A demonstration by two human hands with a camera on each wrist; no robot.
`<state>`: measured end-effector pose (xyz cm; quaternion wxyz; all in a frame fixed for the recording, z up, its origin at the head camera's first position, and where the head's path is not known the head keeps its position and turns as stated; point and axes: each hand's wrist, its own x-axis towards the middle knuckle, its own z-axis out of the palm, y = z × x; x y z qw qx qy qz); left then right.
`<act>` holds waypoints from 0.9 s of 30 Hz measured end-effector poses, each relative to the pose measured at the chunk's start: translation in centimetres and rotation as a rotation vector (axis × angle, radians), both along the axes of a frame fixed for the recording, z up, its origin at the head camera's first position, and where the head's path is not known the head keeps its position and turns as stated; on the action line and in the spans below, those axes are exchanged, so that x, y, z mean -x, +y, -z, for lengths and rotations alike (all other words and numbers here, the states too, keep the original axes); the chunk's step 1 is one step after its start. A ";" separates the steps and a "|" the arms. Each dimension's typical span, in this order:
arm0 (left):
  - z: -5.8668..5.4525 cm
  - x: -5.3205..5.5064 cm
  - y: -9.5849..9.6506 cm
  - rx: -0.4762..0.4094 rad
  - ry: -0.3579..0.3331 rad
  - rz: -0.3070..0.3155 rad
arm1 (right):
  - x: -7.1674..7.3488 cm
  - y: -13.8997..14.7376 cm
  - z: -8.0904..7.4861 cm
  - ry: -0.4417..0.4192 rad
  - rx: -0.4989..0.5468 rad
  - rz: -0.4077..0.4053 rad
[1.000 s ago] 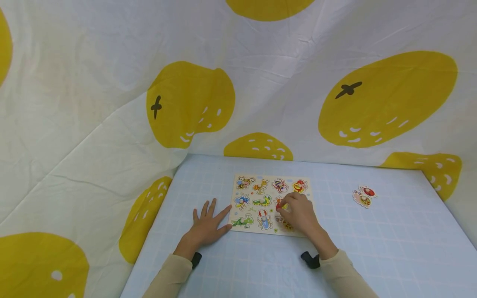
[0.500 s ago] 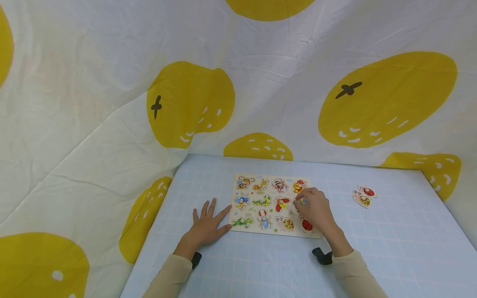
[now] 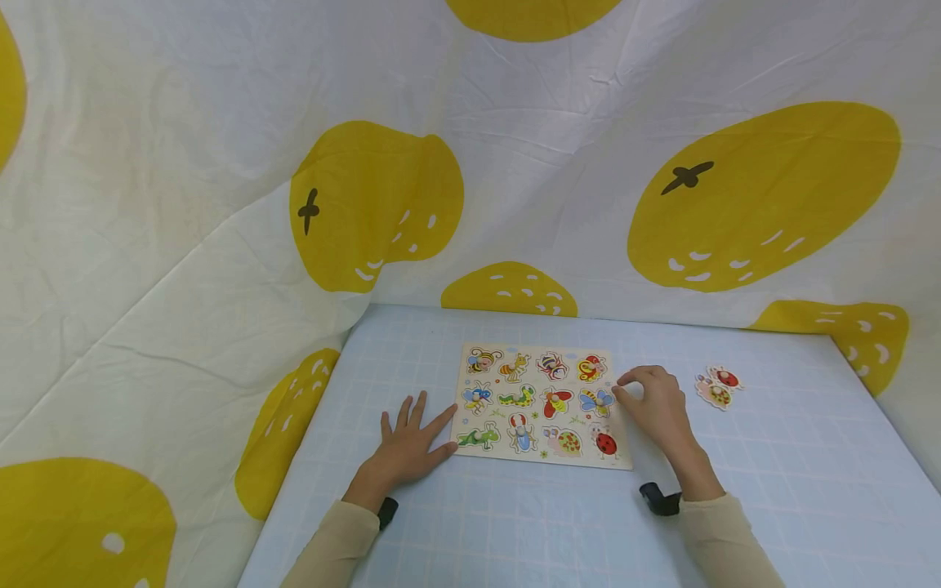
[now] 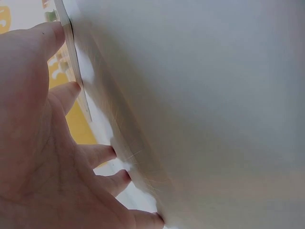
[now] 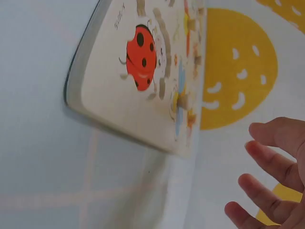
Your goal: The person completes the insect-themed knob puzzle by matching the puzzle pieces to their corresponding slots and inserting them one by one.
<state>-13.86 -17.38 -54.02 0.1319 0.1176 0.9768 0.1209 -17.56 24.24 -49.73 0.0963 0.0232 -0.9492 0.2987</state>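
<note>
A pale insect peg puzzle board (image 3: 496, 459) lies on the table. My left hand (image 3: 406, 451) rests with spread fingers on the tabletop, its thumb and index finger touching the board's left edge; the left wrist view shows those fingertips (image 4: 71, 90) against the edge. Just off the board's right edge hovers my right hand (image 3: 657, 408), fingers loosely bent and holding nothing. Nearest to it on the board is a blue-winged insect piece (image 3: 596, 401). At the board's lower right corner is a ladybug picture (image 5: 141, 57), flat and without a knob in the right wrist view.
Right of my right hand lie a loose ladybug piece (image 3: 726, 378) and a loose snail piece (image 3: 716, 397), close together or overlapping. A light blue checked cloth (image 3: 507, 531) covers the table. White fabric with yellow fruit prints (image 3: 544, 204) hangs behind and on the left.
My right hand has moved rightward from the red-winged insect, past the blue-winged one, to beyond the board's edge, uncovering the snail and ladybug pictures. My left hand has stayed still.
</note>
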 end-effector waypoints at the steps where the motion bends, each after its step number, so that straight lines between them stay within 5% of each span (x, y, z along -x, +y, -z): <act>1: 0.0 0.0 0.0 0.001 -0.003 -0.002 | 0.1 0.4 0.1 0.002 0.000 0.010; 27: -0.3 -0.2 0.2 0.005 -0.009 -0.010 | 0.8 7.3 -0.5 -0.045 -0.003 0.227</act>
